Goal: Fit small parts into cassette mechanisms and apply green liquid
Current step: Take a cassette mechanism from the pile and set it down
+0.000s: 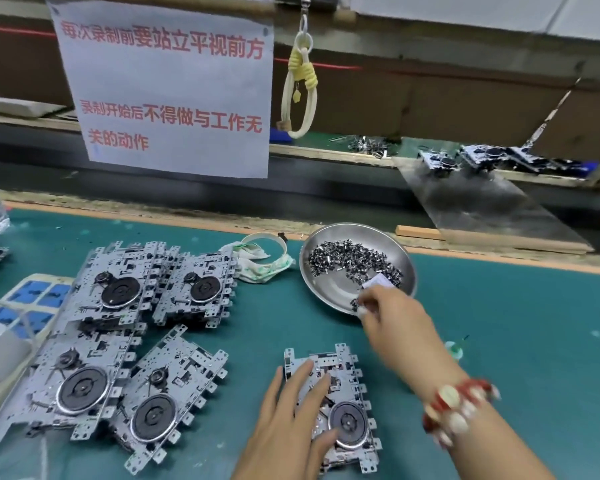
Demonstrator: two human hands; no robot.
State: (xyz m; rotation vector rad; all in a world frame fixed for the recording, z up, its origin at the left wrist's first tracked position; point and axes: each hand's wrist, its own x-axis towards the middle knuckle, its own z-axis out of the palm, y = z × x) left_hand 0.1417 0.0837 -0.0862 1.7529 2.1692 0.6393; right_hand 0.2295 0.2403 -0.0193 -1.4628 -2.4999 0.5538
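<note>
Right hand [390, 315] reaching up-right into steel dish [329, 292], fingertips closing on small parts [354, 259]; left hand [291, 415], fingers flat, pressing cassette mechanism [340, 403] lying directly below, nearest the body.

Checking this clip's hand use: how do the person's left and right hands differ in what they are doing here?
The left hand lies flat, fingers straight, pressing on the cassette mechanism nearest the camera; the right hand reaches forward to the metal dish, fingertips bent down at the small parts. The right wrist wears a red and white bracelet; the left shows none. Both are bare.
</note>
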